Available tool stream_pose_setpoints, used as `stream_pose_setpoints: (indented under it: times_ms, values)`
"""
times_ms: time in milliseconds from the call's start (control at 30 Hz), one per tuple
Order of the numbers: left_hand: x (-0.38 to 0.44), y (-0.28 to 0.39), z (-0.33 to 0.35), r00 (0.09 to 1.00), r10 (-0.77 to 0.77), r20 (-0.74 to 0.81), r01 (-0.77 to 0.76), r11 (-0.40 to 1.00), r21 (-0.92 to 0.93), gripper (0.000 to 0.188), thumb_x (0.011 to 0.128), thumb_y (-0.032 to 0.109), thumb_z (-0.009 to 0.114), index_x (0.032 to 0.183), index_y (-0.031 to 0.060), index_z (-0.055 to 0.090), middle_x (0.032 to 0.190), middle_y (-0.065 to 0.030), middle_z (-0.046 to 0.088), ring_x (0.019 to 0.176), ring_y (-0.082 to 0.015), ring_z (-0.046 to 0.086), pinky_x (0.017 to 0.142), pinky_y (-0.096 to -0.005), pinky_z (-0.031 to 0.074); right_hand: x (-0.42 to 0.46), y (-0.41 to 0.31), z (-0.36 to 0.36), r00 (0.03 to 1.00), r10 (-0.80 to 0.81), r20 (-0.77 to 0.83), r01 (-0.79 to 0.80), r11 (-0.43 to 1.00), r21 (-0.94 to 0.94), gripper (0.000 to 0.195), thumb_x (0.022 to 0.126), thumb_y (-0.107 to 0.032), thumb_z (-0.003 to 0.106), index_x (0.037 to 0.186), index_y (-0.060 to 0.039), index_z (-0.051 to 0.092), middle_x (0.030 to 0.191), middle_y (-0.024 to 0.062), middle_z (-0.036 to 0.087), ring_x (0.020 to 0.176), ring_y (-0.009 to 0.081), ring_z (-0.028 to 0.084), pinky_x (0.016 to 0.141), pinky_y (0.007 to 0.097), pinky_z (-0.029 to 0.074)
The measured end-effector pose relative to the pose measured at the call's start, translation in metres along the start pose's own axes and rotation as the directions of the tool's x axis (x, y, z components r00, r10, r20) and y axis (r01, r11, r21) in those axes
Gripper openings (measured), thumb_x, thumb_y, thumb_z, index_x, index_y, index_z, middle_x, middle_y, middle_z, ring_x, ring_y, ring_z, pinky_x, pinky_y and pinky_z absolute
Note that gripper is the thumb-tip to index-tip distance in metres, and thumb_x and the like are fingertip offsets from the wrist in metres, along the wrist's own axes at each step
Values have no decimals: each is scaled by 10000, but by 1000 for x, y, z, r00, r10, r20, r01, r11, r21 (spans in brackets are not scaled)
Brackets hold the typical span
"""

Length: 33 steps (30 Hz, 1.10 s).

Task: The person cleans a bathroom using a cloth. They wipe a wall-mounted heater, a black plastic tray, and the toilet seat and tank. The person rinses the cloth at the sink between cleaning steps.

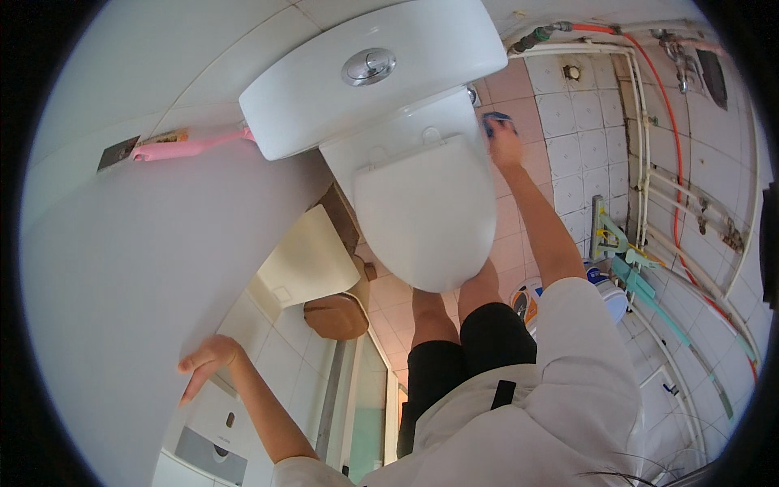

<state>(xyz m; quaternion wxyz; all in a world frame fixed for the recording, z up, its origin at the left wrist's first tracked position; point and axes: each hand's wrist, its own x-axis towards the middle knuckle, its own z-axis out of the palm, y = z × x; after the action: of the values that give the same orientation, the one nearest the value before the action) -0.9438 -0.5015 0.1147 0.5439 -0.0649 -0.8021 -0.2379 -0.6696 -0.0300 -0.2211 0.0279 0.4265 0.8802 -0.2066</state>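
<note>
A white toilet (429, 210) stands before me with its lid down and a chrome flush button (369, 66) on top of the tank (304, 91). Beside the bowl, low at the tank's right end, my right hand (506, 146) grips a small dark blue cloth or sponge (496, 115); the blur hides which. My left hand (210, 360) is away at the lower left, fingers spread and holding nothing. It is at the edge of a large smooth white surface (152, 262); whether it presses on it I cannot tell.
A pink-handled brush (188, 146) lies left of the tank. Below are a cream bin (310, 262) and a brown-lidded bin (336, 316). Along the right wall run white pipes (643, 146), an orange hose (675, 134) and a green mop (633, 280). Paint-style buckets (526, 298) stand by my legs.
</note>
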Motion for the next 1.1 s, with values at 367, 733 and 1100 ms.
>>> stream_pose_setpoints:
  times_ms: [367, 733, 1100]
  values:
    - [2, -7, 3, 997, 79, -13, -79, 995, -60, 802, 996, 390, 430, 1413, -121, -28, 1438, -292, 86, 1358, -357, 177, 1103, -457, 224, 44, -36, 16, 904, -176, 390, 199, 980, -19, 613, 835, -25, 516, 1390, -268, 421, 1214, 173, 566, 1083, 369, 560, 910, 453, 465]
    - [-2, -33, -5, 995, 84, 57, -82, 996, -42, 801, 1007, 327, 392, 1423, -74, -162, 1451, -383, -89, 1371, -421, 154, 1126, -409, 169, -46, 22, 21, 957, -93, 275, 40, 981, 191, 518, 791, -3, 535, 1266, -207, 577, 1124, 186, 618, 1011, 371, 590, 856, 439, 482]
    - [-8, -27, -3, 995, 25, 95, -13, 992, -129, 885, 981, 367, 454, 1409, -109, -157, 1453, -370, -149, 1405, -409, 8, 1139, -428, 72, -211, 111, 7, 913, 295, 282, -376, 877, 298, 196, 843, -123, 566, 968, -61, 703, 966, 147, 670, 897, 267, 634, 812, 377, 483]
